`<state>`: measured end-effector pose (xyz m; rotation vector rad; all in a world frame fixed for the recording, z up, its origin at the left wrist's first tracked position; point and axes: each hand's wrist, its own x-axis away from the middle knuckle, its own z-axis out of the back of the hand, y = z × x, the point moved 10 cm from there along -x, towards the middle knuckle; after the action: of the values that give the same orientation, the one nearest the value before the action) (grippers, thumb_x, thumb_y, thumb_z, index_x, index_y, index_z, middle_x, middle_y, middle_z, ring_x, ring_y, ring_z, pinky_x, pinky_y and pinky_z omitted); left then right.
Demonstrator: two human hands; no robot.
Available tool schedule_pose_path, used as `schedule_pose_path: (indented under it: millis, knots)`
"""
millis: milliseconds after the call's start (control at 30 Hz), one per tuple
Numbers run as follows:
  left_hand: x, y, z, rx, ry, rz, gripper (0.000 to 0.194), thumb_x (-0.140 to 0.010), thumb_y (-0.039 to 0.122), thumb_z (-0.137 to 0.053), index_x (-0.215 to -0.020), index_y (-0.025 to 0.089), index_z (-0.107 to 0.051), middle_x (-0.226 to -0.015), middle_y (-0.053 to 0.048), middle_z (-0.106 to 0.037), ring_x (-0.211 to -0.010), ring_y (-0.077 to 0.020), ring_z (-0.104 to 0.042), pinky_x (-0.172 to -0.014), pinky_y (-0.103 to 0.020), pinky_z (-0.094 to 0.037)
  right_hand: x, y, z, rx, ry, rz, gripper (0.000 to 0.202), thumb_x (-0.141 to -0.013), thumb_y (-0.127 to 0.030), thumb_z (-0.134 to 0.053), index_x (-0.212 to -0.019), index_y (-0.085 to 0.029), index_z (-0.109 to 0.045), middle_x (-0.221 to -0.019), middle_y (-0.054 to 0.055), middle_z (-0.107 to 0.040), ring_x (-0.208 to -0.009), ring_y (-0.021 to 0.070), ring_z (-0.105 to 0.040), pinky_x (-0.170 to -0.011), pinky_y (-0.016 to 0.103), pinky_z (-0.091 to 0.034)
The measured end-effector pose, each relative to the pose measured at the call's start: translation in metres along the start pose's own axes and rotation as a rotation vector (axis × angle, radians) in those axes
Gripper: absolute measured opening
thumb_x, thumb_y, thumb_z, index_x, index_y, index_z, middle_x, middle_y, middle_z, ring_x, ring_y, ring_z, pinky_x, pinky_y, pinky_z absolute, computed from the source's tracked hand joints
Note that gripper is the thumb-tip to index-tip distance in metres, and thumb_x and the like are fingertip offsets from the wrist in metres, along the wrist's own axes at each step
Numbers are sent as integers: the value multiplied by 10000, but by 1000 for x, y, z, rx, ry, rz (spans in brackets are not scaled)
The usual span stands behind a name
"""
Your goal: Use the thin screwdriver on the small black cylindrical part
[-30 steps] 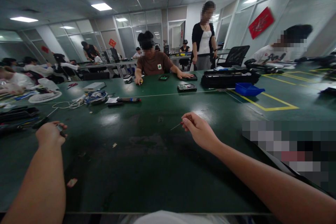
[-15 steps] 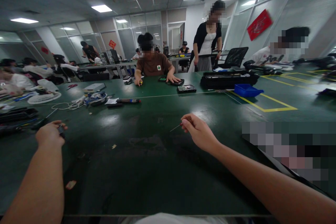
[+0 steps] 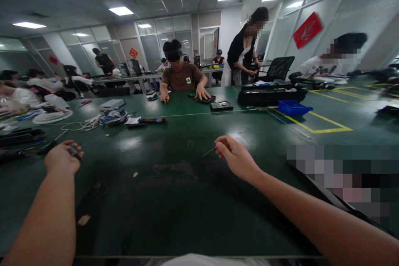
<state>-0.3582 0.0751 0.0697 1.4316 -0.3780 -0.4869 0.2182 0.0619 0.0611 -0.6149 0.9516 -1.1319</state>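
On the left of the table, my left hand (image 3: 64, 157) is closed round a small dark grey object (image 3: 74, 151), whose kind I cannot make out. My right hand (image 3: 233, 153) pinches a thin screwdriver-like tool (image 3: 208, 152) with a red part at the fingers. Its slim metal shaft points left and slightly down above the green table (image 3: 174, 203); the handle is mostly hidden in the palm. Between the hands, a small pale scrap (image 3: 135, 174) lies on the surface. Another scrap (image 3: 84, 220) rests near my left forearm.
A dark pen-shaped tool (image 3: 152, 120) and a coiled cable (image 3: 84, 125) lie beyond my left hand. Across the table, a person (image 3: 183, 77) handles a dark device beside a hard drive (image 3: 221, 105). A blue bin (image 3: 293, 107) and a long black case (image 3: 271, 94) stand at right.
My left hand has shifted slightly right and turned, showing more of the dark object. My right hand keeps its place. The standing person across the table has bent forward.
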Motion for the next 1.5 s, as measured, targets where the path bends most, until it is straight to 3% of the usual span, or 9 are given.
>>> schedule_pose_path:
  millis: [233,367,533,767,867,1000,1067,1200,1500]
  knots:
    - [3,-20,1,-67,20,114,201,-847,116,-370,-682,128,-484,-640,-25,-530,-525,-141,-514,-484,-235,-330,0,1,0,7,-4,6,201,-965,-358,-444,-985,-213,-582,-824,31,-657,-756,173,-631,-698,317,-491]
    - [8,-15,-1,-116,36,56,155,-824,118,-396,-702,130,-491,-631,-4,-508,-529,-129,-487,-500,-231,-335,-1,1,1,-11,14,17,195,-957,-357,-451,-976,-213,-580,-812,27,-657,-741,169,-629,-691,311,-492]
    - [36,-3,-57,-206,-227,-39,105,-763,141,-486,-809,121,-579,-660,-4,-550,-593,-144,-503,-526,-234,-348,-2,3,2,-4,30,15,213,-951,-376,-467,-966,-213,-603,-784,23,-667,-724,171,-634,-676,307,-478]
    - [148,24,-163,-209,-705,-197,230,-746,196,-495,-916,143,-641,-741,-39,-634,-716,-173,-585,-635,-259,-428,-1,3,7,18,46,-3,245,-948,-405,-483,-947,-218,-641,-749,11,-665,-704,172,-639,-663,305,-457]
    - [218,26,-202,-32,-1004,-96,229,-740,213,-478,-926,155,-600,-730,-53,-612,-735,-195,-584,-691,-304,-447,1,0,12,9,72,6,250,-946,-417,-491,-959,-218,-641,-744,12,-661,-704,175,-639,-657,304,-457]
    - [295,23,-230,98,-1228,-1,191,-743,232,-448,-845,171,-598,-741,-75,-590,-752,-210,-566,-749,-350,-437,4,-4,25,-24,176,16,270,-947,-434,-496,-913,-205,-636,-708,15,-641,-663,172,-619,-637,305,-457]
    - [320,21,-237,124,-1270,-52,179,-774,268,-437,-829,189,-587,-774,-79,-582,-794,-223,-560,-766,-366,-424,7,-6,37,-50,274,25,270,-951,-430,-495,-905,-199,-627,-718,23,-640,-666,169,-613,-643,305,-463]
    - [346,10,-239,-104,-1222,-371,189,-727,208,-582,-915,216,-562,-890,-56,-593,-868,-224,-551,-804,-357,-406,13,-11,53,-145,430,80,229,-961,-379,-488,-1039,-199,-606,-833,42,-671,-764,175,-643,-716,320,-501]
    - [346,5,-233,-212,-1219,-675,243,-841,258,-640,-1081,236,-610,-1055,-4,-659,-993,-192,-600,-898,-306,-434,15,-21,27,-142,230,202,209,-959,-382,-522,-1047,-211,-606,-868,40,-706,-804,186,-691,-739,334,-528]
